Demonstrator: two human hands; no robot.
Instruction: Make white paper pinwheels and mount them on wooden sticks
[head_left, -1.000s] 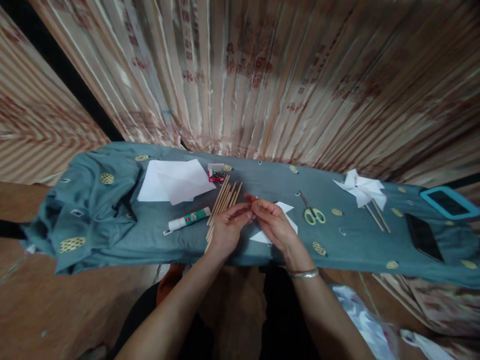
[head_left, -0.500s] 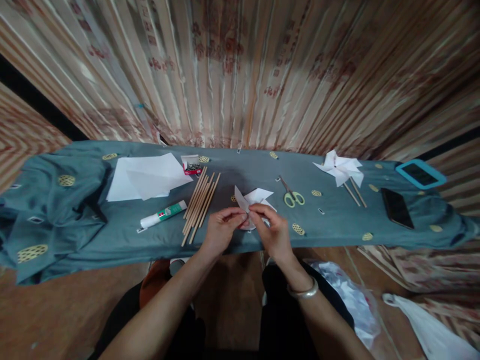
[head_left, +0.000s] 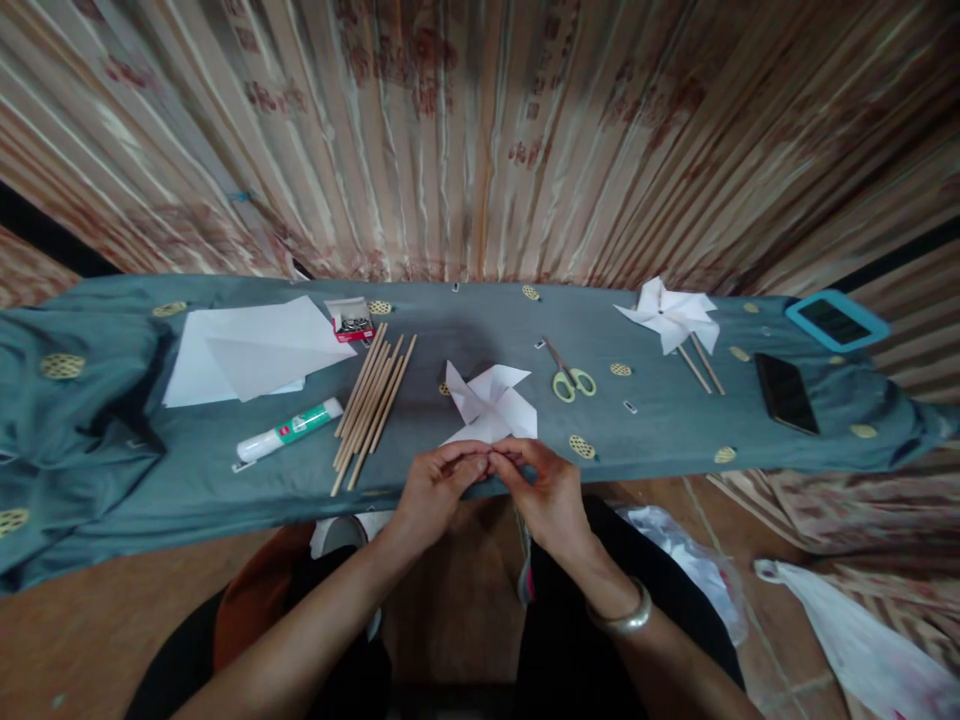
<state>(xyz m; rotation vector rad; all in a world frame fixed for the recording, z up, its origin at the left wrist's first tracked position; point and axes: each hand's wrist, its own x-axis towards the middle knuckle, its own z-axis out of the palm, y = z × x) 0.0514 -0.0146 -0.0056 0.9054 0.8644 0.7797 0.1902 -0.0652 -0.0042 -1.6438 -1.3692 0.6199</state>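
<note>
A white paper pinwheel (head_left: pixel 491 400) lies on the cloth-covered table in front of me, its folded blades spread. My left hand (head_left: pixel 446 480) and my right hand (head_left: pixel 536 482) meet at the near edge, just this side of it. Both sets of fingertips are pinched together. Anything between them is too small or too hidden to make out. To the left are several thin wooden sticks (head_left: pixel 373 410) and a small red-and-white box (head_left: pixel 351 322) of small metal pieces. Green-handled scissors (head_left: pixel 571 382) lie right of the pinwheel.
White paper sheets (head_left: pixel 247 345) and a glue stick (head_left: pixel 289 430) lie at the left. On the right are finished-looking pinwheels (head_left: pixel 671 315) with two sticks, a dark phone (head_left: pixel 786 392) and a blue-framed device (head_left: pixel 838 320). Plastic bags (head_left: pixel 686 555) rest on the floor.
Both hands have come off the pinwheel's centre and drawn back toward me to the table's near edge. The pinwheel now lies flat and more fully visible. The view has shifted slightly.
</note>
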